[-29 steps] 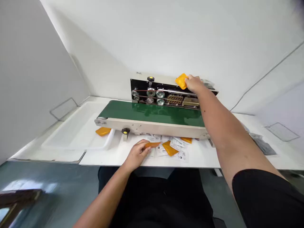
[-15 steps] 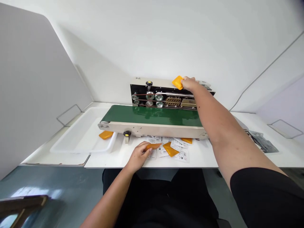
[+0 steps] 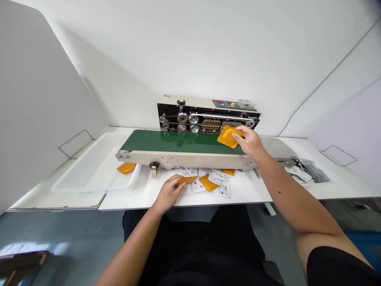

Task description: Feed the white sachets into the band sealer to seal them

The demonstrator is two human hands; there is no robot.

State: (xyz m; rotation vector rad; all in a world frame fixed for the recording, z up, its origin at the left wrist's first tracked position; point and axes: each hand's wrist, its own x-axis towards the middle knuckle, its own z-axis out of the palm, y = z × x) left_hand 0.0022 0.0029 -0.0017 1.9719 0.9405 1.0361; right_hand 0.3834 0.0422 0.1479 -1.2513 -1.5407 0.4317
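Pinched in my right hand (image 3: 250, 141) is an orange sachet (image 3: 229, 137), held above the right half of the green conveyor belt (image 3: 172, 142). Behind it stands the band sealing machine (image 3: 190, 101), its rollers and brass blocks exposed. My left hand (image 3: 169, 192) is closed around the edge of another orange sachet (image 3: 187, 180), low over the table in front of the belt. Beside that hand lie several white printed sachets (image 3: 223, 190), with an orange sachet (image 3: 209, 183) on top of them. One more orange sachet (image 3: 228, 172) is partly hidden under the conveyor.
At the left, a translucent white tray (image 3: 86, 188) holds an orange sachet (image 3: 126, 167) near its right wall. Grey and white packets (image 3: 312, 171) lie in a pile at the right. Wire brackets (image 3: 339, 155) stick out at both sides. The table's front edge runs close to my lap.
My right hand has come down and nearer with its orange sachet, from above the machine's top to over the belt. My left hand keeps its sachet. The whole view has shifted slightly.
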